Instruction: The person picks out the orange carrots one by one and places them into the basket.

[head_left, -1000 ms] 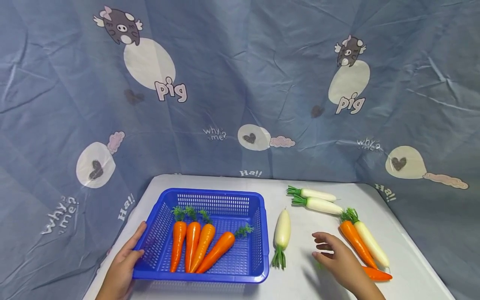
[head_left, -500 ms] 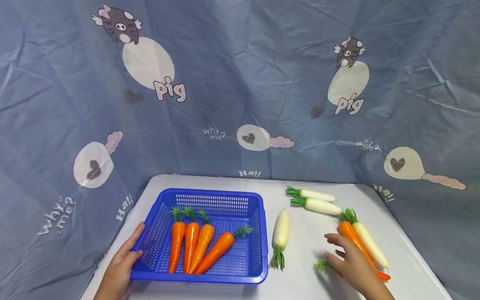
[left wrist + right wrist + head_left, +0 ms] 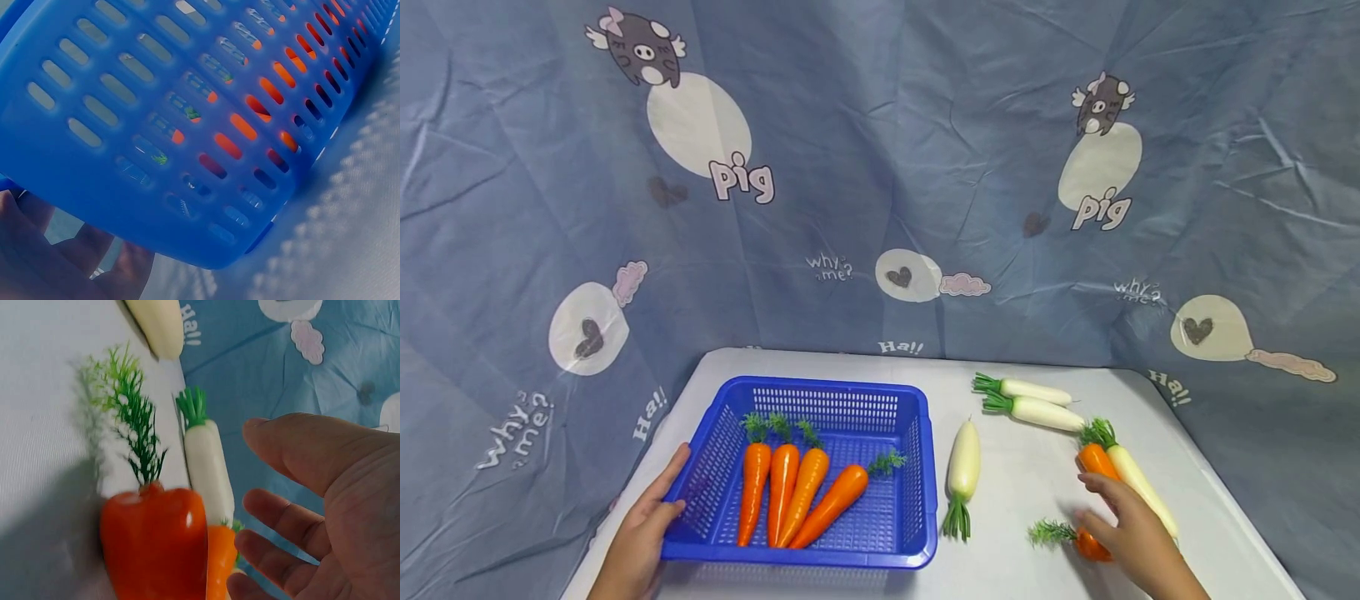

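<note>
My left hand (image 3: 638,525) grips the left wall of a blue plastic basket (image 3: 835,385), thumb at the rim; in the left wrist view its fingers lie against the basket's edge. Several orange carrots (image 3: 755,492) with green tops lie inside. My right hand (image 3: 1131,529) hovers over a loose carrot (image 3: 1092,546) at the front right, covering most of its body. The right wrist view shows that carrot's thick end (image 3: 153,544) apart from the spread, slightly bent fingers. Just beyond the hand lie another carrot (image 3: 1096,458) and a white radish (image 3: 1138,483), side by side.
One white radish (image 3: 964,467) lies beside the basket's right wall, leaves toward me. Two more radishes, the nearer one (image 3: 1048,412) touching or almost touching the other, lie at the back right. A patterned blue cloth (image 3: 850,167) hangs behind the white table (image 3: 1007,450).
My right hand has moved right and a little lower, over the loose carrot, uncovering its leafy top and thick end. The left hand and basket have stayed in place.
</note>
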{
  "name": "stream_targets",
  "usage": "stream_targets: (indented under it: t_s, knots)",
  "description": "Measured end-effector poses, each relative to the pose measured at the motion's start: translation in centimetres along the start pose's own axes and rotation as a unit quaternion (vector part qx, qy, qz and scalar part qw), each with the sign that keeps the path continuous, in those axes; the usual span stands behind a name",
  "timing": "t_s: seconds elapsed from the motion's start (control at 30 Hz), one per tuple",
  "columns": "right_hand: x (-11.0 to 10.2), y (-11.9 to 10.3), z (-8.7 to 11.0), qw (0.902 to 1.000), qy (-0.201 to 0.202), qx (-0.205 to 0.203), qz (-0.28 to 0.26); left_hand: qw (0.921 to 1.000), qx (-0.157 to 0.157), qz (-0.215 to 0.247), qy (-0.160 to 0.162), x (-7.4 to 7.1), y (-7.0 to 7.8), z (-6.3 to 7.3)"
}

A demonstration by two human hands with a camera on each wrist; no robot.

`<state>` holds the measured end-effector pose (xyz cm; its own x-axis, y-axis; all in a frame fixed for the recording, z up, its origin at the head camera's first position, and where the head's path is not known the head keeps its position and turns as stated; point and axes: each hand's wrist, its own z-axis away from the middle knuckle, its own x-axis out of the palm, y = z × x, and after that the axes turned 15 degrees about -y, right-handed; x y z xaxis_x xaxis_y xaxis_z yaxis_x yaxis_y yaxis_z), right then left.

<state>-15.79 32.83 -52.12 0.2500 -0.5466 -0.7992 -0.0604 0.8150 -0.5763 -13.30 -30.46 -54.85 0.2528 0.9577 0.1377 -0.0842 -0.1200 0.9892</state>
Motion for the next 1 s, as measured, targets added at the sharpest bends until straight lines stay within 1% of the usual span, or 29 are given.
stream_targets:
  t_s: [0.17, 0.33, 0.43, 0.57, 0.77, 0.83, 0.9, 1.0]
  knots:
    - [-0.5, 1.0, 0.1, 0.9986, -0.031, 0.042, -0.005, 1.0000, -0.006, 0.001, 0.004, 0.1, 0.0, 0.0]
    - [-0.9, 2.1, -0.4, 0.9955, -0.055, 0.076, -0.010, 0.9999, 0.004, -0.008, 0.004, 0.1, -0.1, 0.0]
    - [-0.9, 2.6, -0.6, 0.9940, -0.070, 0.082, -0.018, 0.9999, 0.006, -0.010, 0.004, 0.0, -0.1, 0.0]
    - [-0.7, 3.2, -0.7, 0.9923, -0.084, 0.088, -0.024, 1.0000, 0.000, -0.007, 0.004, 0.0, -0.1, 0.0]
    - [-0.7, 4.0, -0.3, 0.9896, -0.088, 0.112, -0.019, 0.9999, -0.008, -0.012, 0.005, 0.1, 0.0, 0.0]
    - [-0.7, 4.4, -0.1, 0.9885, -0.091, 0.113, -0.042, 0.9998, -0.012, -0.015, 0.006, 0.1, 0.0, 0.0]
    - [-0.7, 4.7, 0.3, 0.9864, -0.097, 0.109, -0.076, 0.9998, -0.014, -0.012, 0.005, 0.1, 0.0, 0.0]
    - [-0.8, 5.1, 0.9, 0.9831, -0.109, 0.106, -0.102, 0.9999, -0.010, -0.007, 0.001, 0.0, -0.1, 0.0]
